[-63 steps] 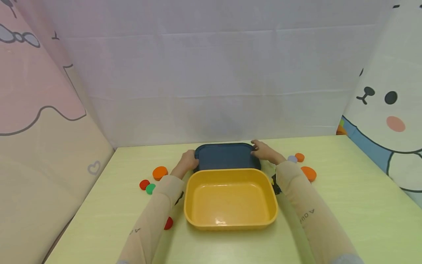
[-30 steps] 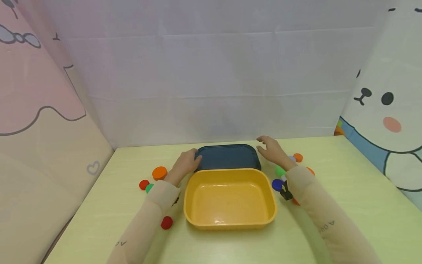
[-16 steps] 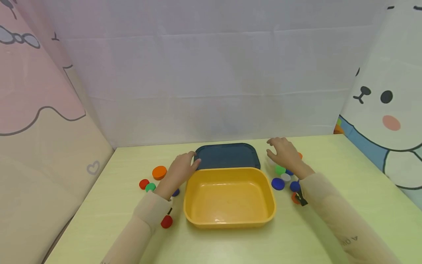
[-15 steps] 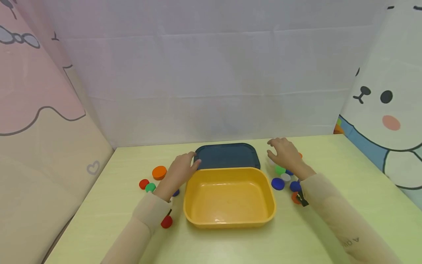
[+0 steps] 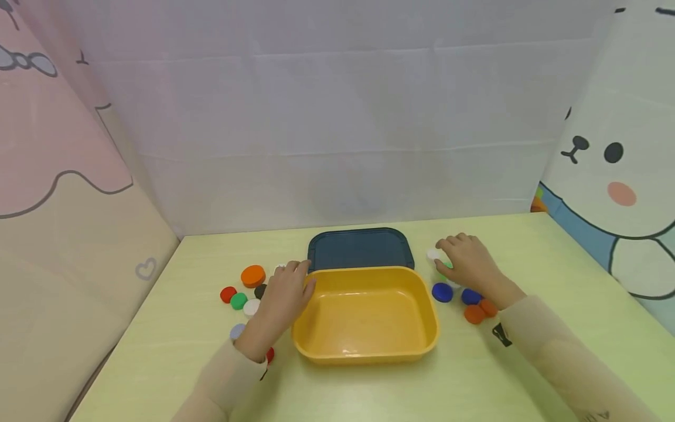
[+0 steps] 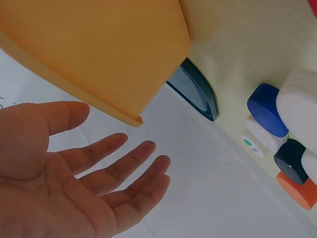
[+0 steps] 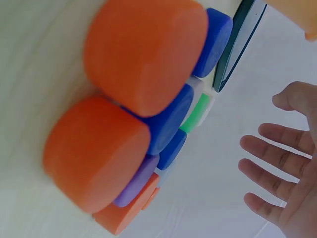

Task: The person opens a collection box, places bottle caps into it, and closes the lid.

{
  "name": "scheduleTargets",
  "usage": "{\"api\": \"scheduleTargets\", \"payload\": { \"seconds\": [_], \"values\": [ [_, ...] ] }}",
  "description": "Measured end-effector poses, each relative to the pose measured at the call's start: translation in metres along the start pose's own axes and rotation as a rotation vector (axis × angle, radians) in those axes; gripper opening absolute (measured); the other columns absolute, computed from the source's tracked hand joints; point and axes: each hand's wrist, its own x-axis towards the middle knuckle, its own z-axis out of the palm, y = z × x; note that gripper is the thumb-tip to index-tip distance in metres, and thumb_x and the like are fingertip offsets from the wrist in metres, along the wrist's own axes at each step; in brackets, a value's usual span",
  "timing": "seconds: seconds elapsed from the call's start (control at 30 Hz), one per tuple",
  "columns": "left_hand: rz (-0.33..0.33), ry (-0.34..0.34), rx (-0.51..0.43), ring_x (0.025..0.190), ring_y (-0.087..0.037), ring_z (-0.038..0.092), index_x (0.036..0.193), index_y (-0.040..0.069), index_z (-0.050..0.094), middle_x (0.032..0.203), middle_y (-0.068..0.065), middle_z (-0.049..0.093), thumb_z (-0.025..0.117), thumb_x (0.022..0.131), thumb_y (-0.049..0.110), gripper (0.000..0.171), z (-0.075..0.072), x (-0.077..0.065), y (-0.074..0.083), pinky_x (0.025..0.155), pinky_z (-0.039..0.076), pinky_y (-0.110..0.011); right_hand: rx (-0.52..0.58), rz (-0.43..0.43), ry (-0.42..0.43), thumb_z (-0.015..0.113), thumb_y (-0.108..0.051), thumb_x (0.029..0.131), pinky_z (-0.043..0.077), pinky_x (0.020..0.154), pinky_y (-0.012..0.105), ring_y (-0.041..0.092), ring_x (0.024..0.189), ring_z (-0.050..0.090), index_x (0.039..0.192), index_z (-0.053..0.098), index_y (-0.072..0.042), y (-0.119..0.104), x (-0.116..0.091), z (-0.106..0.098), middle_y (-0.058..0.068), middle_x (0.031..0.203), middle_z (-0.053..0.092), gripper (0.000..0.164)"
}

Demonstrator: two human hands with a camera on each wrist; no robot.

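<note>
An empty yellow plastic tub (image 5: 364, 316) stands mid-table, with a dark blue lid-like tray (image 5: 361, 249) lying flat right behind it. Over the tub's left rim hovers my left hand (image 5: 282, 296), fingers spread and loosely bent; the left wrist view shows its palm (image 6: 74, 183) holding nothing. My right hand (image 5: 469, 266) hangs above the caps on the right, partly covering a green cap (image 5: 445, 270). In the right wrist view its fingers (image 7: 270, 151) are apart and grip nothing. Near it lie a blue cap (image 5: 442, 292) and a white cap (image 5: 433, 254).
Left of the tub lie several bottle caps, among them an orange cap (image 5: 253, 276), a red cap (image 5: 228, 294) and a green cap (image 5: 239, 301). Orange-red caps (image 5: 474, 314) lie on the right. A white cloth (image 5: 337, 146) hangs behind the table.
Both hands have left the dark tray's ends. The left came back toward the tub's left rim; the right moved rightward and nearer, over the caps. Tub and tray stay put.
</note>
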Motion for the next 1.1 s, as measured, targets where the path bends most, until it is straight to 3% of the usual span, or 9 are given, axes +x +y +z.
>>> {"api": "scheduleTargets", "payload": {
  "seconds": [0.17,0.4,0.77,1.1],
  "values": [
    [0.003,0.028,0.048,0.094,-0.035,0.056,0.123,0.002,0.053,0.113,-0.017,0.059,0.057,0.089,0.026,0.042,0.003,-0.014,0.001,0.080,0.049,-0.044,-0.039,-0.031,-0.050,0.067,-0.027,0.078,0.046,0.081,0.049,0.033,0.089,0.056,0.104,0.062,-0.003,-0.003,-0.011,0.001,0.012,0.092,0.065,0.035],
    [-0.051,-0.024,0.058,0.096,-0.037,0.056,0.127,-0.001,0.048,0.113,-0.018,0.059,0.058,0.088,0.026,0.049,0.003,-0.028,0.008,0.084,0.047,-0.047,-0.087,-0.103,-0.100,0.067,-0.033,0.079,0.044,0.080,0.047,0.028,0.082,0.054,0.098,0.063,-0.006,-0.009,-0.024,0.007,0.007,0.085,0.063,0.033],
    [-0.050,-0.001,0.068,0.093,-0.036,0.056,0.128,-0.002,0.047,0.109,-0.019,0.059,0.057,0.088,0.020,0.047,0.010,-0.036,0.008,0.083,0.047,-0.046,-0.083,-0.131,-0.148,0.067,-0.035,0.078,0.046,0.080,0.044,0.027,0.086,0.054,0.103,0.062,-0.010,-0.020,-0.034,0.014,0.006,0.091,0.063,0.036],
    [-0.065,-0.027,0.040,0.098,-0.036,0.053,0.133,0.000,0.042,0.110,-0.018,0.058,0.054,0.087,0.013,0.049,0.015,-0.039,0.005,0.086,0.044,-0.047,-0.080,-0.128,-0.180,0.069,-0.033,0.076,0.045,0.081,0.045,0.026,0.085,0.052,0.100,0.062,-0.011,-0.021,-0.036,0.014,0.005,0.087,0.061,0.033]
  ]
}}
